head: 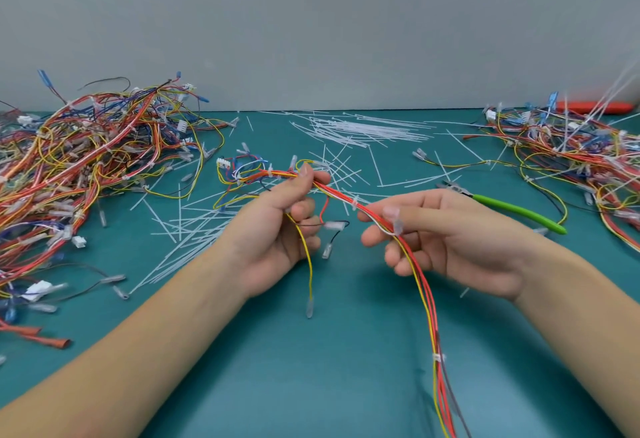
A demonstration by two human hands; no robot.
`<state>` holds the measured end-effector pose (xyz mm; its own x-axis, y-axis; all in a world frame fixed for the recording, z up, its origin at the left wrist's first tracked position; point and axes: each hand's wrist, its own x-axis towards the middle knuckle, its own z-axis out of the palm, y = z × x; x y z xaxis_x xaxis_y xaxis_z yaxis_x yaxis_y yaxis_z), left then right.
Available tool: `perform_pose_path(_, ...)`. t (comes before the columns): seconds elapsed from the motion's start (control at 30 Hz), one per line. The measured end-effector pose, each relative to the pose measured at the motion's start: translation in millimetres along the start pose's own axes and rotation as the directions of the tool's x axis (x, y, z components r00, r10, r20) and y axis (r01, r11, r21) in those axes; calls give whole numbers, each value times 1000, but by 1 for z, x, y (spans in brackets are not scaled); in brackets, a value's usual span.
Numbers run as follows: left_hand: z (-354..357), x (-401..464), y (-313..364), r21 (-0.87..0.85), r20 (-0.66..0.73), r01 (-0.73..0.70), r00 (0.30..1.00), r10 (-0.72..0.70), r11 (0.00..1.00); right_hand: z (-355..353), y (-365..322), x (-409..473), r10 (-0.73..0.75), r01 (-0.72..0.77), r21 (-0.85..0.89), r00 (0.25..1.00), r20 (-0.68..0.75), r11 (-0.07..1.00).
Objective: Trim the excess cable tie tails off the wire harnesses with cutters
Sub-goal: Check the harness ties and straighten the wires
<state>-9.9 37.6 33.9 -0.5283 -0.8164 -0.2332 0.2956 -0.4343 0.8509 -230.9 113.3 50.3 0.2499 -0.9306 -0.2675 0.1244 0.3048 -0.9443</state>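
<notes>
head view, low centre of frame: bare teal table [311, 368] between the forearms, open room for moving. one wire harness [427, 302] runs from the lower right edge of frame up to mid-frame, stretched between both hands.

right hand [446, 236], centre right: thumb and forefinger pinch the bundle beside a small tie, other fingers loosely curled below. left hand [280, 226], centre: thumb presses the bundle onto curled fingers, loose leads hanging beneath. judged purpose: harness held taut and turned for inspection of its ties; no long tail is plainly visible on the held stretch.

green-handled cutters [512, 210], right of centre behind the right hand, lie on the table, untouched, close at hand.

cut tie tails [194, 219] scattered mid-frame; a batch of white cable ties [370, 129] lies further back, upper centre.

harness heap [86, 160] at left edge, second heap [581, 153] at right edge with long ties standing out of it; both crowd the sides, leaving the central lane open. grey wall [311, 21] closes the far edge.
</notes>
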Motion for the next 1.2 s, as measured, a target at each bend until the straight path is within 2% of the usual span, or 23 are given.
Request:
perform_pose_path(0.1, 1, -1, -1, 26, -24, -5, 1000, 5, 1000, -4, 1, -1, 9, -5, -60, 999, 54, 998)
perform_pose_path(0.17, 0, 0, 0, 22, -44, 3, 999, -2, 1000, -3, 2, 1, -29, 30, -27, 999, 43, 999)
perform_pose_path(0.23, -1, 1, 1, 24, -63, 7, 998, -5, 1000, 0, 2, 3, -59, 58, 92, 998, 2, 994)
perform_pose_path(0.3, -1, 0, 2, 30, -71, 11, 997, -9, 999, 2, 1, 6, -47, 57, 285, 998, -41, 957)
perform_pose_path(0.37, -1, 0, 2, 33, -67, 19, 998, -17, 999, 3, 0, 9, 5, 37, 480, 996, -88, 876)
perform_pose_path(0.43, -1, 1, 0, 38, -56, 25, 998, -23, 999, 3, 0, 12, 70, 27, 604, 988, -138, 796)
perform_pose_path(0.57, -2, 3, -3, 51, -45, 29, 999, -27, 998, 4, 2, 16, 157, 26, 700, 968, -195, 713)
perform_pose_path(0.7, -2, 4, -4, 24, -58, 21, 998, -19, 999, 4, 4, 16, 162, 29, 752, 970, -180, 658)
perform_pose_path(0.83, -2, 5, -5, -14, -99, 10, 995, -11, 1000, 4, 5, 14, 79, 56, 639, 980, -180, 767)
perform_pose_path(0.97, -1, 5, -3, -62, -145, -28, 989, 19, 998, 1, 5, 11, -31, 79, 315, 987, -156, 946)
perform_pose_path(1.03, -1, 4, -2, -20, -142, -47, 989, 43, 999, 0, 6, 8, -40, 52, 144, 996, -85, 988)
perform_pose_path(1.2, 1, 1, -2, 119, -62, -163, 983, 171, 979, 9, 12, 3, 54, -47, -47, 983, 174, 998)
